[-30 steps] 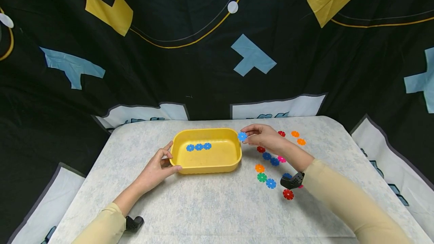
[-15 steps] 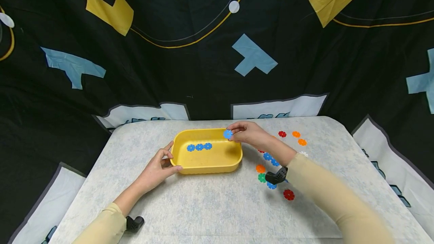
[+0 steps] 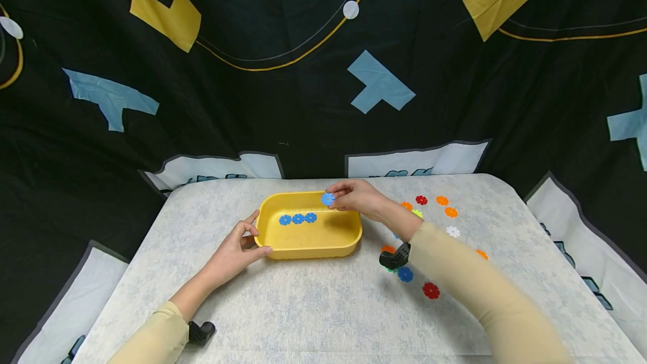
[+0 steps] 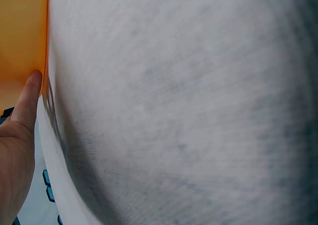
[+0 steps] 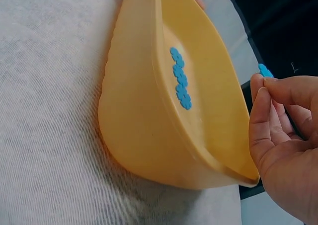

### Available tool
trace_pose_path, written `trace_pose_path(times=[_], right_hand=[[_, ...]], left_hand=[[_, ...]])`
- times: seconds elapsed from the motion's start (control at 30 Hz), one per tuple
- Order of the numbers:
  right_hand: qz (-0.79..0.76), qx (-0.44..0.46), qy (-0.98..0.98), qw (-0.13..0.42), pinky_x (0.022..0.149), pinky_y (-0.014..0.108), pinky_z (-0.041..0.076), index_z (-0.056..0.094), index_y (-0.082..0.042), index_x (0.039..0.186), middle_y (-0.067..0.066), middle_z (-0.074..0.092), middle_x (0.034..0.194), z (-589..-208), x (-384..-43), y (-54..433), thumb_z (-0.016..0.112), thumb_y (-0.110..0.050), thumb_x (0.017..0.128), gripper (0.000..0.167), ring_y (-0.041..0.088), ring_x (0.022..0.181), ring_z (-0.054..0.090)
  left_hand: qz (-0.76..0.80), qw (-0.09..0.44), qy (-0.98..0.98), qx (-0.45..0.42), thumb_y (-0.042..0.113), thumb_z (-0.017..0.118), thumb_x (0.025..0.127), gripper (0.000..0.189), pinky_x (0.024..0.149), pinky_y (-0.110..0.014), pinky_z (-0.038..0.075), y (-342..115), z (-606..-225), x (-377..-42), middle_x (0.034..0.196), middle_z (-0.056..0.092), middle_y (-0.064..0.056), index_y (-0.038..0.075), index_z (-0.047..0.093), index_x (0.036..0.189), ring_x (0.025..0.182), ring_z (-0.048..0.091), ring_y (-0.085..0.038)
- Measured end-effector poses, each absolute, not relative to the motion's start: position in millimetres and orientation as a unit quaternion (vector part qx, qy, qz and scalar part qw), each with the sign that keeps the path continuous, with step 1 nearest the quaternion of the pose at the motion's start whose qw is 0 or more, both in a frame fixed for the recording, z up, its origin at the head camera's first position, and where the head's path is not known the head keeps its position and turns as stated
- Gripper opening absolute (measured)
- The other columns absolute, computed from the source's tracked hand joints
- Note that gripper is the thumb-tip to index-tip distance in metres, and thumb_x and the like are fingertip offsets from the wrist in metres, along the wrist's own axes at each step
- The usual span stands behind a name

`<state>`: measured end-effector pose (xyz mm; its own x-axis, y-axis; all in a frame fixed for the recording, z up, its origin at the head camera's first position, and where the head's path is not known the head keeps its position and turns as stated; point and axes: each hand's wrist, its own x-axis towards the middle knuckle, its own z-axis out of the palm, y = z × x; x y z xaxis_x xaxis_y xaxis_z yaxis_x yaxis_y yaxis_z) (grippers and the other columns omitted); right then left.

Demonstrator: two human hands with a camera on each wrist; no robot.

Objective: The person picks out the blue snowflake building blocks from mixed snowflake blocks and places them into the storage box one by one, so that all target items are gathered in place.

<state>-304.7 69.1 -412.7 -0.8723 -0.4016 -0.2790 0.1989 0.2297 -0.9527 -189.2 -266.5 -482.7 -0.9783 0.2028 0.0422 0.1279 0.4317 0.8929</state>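
Note:
A yellow plastic basin (image 3: 313,253) stands on the table, with three blue flower-shaped discs (image 3: 298,218) in a row on its floor. My left hand (image 3: 235,249) grips the basin's left end, thumb on the near side and fingers at the rim; in the left wrist view one digit lies along the basin wall (image 4: 22,31). Above the basin's right half, my right hand (image 3: 356,197) pinches another blue flower-shaped disc (image 3: 327,199) between thumb and fingertips. The right wrist view shows that pinch too, with only an edge of the disc (image 5: 265,70) visible.
Right of the basin lie several loose discs, among them a red disc (image 3: 431,290), a blue disc (image 3: 405,274), a white disc (image 3: 452,231) and an orange disc (image 3: 451,212). My right forearm hides some. A black curtain (image 3: 303,117) hangs behind the table (image 3: 283,313).
My right hand has moved left with the blue disc, from beside the basin's right rim to over its inside. My left hand and the three discs in the basin have stayed put.

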Motion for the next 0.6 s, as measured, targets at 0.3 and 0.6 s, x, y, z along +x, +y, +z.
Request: trace_pose_path(times=[0.3, 0.6], right_hand=[[-0.611, -0.062, 0.751, 0.242, 0.089, 0.034, 0.058, 0.070, -0.005, 0.120, 0.011, 0.064, 0.108, -414, -307, 54, 0.077, 0.002, 0.089, 0.033, 0.022, 0.089, 0.062], [-0.581, -0.048, 0.776, 0.241, 0.099, 0.048, 0.053, 0.071, -0.003, 0.116, 0.010, 0.063, 0.094, -422, -311, 38, 0.075, 0.002, 0.091, 0.026, 0.022, 0.081, 0.066]], left_hand=[[0.525, 0.036, 0.845, 0.098, 0.038, 0.085, 0.086, 0.061, 0.100, -0.034, 0.052, -266, -483, -190, 0.170, 0.018, 0.001, 0.004, 0.042, 0.114, 0.126, 0.060, -0.032], [0.524, 0.030, 0.845, 0.105, 0.034, 0.083, 0.088, 0.057, 0.101, -0.039, 0.051, -265, -483, -190, 0.170, 0.017, -0.004, 0.003, 0.042, 0.114, 0.125, 0.060, -0.035]])
